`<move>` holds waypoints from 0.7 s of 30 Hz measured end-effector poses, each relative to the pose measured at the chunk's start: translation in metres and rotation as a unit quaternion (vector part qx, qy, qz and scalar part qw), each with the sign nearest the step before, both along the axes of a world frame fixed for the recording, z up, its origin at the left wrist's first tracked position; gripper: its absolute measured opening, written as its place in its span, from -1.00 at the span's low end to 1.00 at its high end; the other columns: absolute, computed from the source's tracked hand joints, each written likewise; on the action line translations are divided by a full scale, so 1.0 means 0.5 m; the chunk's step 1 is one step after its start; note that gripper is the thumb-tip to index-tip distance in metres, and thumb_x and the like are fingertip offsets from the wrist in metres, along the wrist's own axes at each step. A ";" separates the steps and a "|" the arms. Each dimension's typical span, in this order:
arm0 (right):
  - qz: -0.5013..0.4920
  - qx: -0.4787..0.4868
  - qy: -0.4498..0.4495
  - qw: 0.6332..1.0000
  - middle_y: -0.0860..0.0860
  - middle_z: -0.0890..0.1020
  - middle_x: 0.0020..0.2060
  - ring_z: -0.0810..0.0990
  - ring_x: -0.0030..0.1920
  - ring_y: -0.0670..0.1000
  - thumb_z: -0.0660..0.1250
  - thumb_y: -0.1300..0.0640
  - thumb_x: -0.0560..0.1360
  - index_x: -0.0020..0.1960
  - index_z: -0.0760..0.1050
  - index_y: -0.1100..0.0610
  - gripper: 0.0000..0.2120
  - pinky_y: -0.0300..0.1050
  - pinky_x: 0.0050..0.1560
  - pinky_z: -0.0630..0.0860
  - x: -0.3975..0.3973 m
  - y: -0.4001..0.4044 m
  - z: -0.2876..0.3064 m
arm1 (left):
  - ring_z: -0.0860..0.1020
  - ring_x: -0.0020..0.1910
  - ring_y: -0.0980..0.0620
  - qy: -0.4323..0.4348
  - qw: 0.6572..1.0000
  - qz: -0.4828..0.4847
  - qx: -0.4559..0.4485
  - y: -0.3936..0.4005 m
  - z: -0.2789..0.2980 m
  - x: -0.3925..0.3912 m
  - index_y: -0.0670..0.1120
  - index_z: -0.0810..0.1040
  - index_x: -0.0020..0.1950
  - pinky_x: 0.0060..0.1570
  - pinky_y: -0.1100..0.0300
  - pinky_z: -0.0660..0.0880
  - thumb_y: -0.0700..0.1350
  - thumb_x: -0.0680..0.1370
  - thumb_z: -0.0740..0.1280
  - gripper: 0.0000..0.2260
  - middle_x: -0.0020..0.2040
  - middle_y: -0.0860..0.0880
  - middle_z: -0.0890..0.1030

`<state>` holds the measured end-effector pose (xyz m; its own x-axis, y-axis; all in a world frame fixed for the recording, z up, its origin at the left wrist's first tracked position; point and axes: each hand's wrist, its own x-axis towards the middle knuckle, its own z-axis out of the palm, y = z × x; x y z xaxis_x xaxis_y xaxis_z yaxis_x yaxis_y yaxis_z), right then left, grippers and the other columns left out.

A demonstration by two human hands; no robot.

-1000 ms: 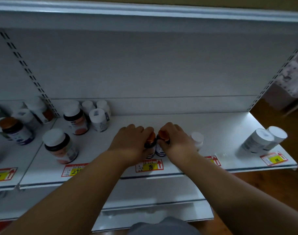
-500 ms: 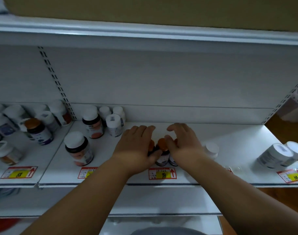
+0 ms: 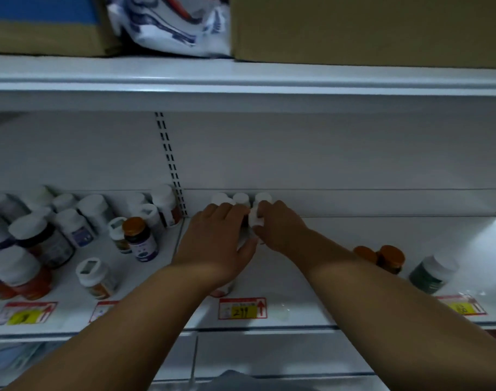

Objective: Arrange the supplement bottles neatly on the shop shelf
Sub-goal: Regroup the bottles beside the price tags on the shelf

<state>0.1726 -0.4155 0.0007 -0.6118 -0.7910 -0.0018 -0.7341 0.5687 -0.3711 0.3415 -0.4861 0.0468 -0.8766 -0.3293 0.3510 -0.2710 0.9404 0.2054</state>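
Observation:
On the white shelf (image 3: 340, 249), my left hand (image 3: 215, 244) curls over a bottle that it mostly hides, thumb wrapped under it. Right beside it, my right hand (image 3: 280, 228) pinches a white-capped bottle (image 3: 254, 218) with its fingertips. Both hands are near the back wall, just in front of a row of three white-capped bottles (image 3: 241, 197). Two orange-capped bottles (image 3: 389, 258) stand to the right behind my right forearm. Another bottle (image 3: 224, 289) shows partly under my left wrist.
Several mixed bottles (image 3: 72, 230) crowd the left shelf section, among them an orange-capped dark bottle (image 3: 141, 238). A green bottle with a white cap (image 3: 433, 273) lies at the right. Price tags (image 3: 242, 307) line the front edge. Cardboard boxes (image 3: 368, 29) sit on the shelf above.
My hands have left the orange-capped bottles near the shelf front and moved left and back to the white-capped bottles by the wall. The view has shifted left and up.

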 end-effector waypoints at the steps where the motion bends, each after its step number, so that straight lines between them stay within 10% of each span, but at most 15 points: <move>1: -0.021 -0.009 -0.005 1.000 0.21 0.41 0.25 0.46 0.21 0.22 0.29 -0.03 0.54 0.43 0.27 0.15 -0.47 -0.01 0.17 0.41 0.002 -0.011 -0.008 | 0.42 0.08 -0.06 -0.005 1.000 -0.006 0.002 -0.012 -0.002 0.007 -0.01 0.42 0.31 0.07 0.09 0.31 0.14 0.52 0.24 -0.59 0.12 -0.02 0.52; 7: -0.125 -0.160 -0.060 0.977 0.10 0.53 0.02 0.54 -0.02 0.09 0.41 0.02 0.44 0.07 0.44 0.09 -0.71 -0.13 -0.14 0.45 0.022 0.000 0.011 | 0.42 0.19 -0.06 0.027 0.997 -0.056 0.052 -0.061 -0.010 0.033 -0.03 0.38 0.39 0.18 0.09 0.34 0.08 0.53 0.33 -0.54 0.24 -0.03 0.48; 15: -0.115 -0.439 -0.353 0.818 0.15 0.61 -0.02 0.67 -0.12 0.01 0.42 0.02 0.39 0.04 0.57 -0.05 -0.77 -0.16 -0.17 0.59 0.107 0.132 0.148 | 0.46 0.14 0.22 0.080 0.953 -0.123 0.267 -0.014 -0.001 0.008 0.18 0.30 0.38 0.08 0.28 0.42 0.29 0.38 0.40 -0.38 0.21 0.22 0.44; 21: -0.143 -0.443 -0.334 0.820 0.03 0.69 -0.11 0.68 -0.07 0.09 0.36 -0.05 0.42 -0.01 0.59 0.00 -0.80 0.00 -0.11 0.63 0.139 0.240 0.200 | 0.64 -0.06 0.03 0.029 0.783 -0.179 0.595 0.079 0.007 -0.038 0.14 0.55 0.10 -0.04 0.09 0.52 0.13 0.37 0.31 -0.69 -0.04 0.08 0.68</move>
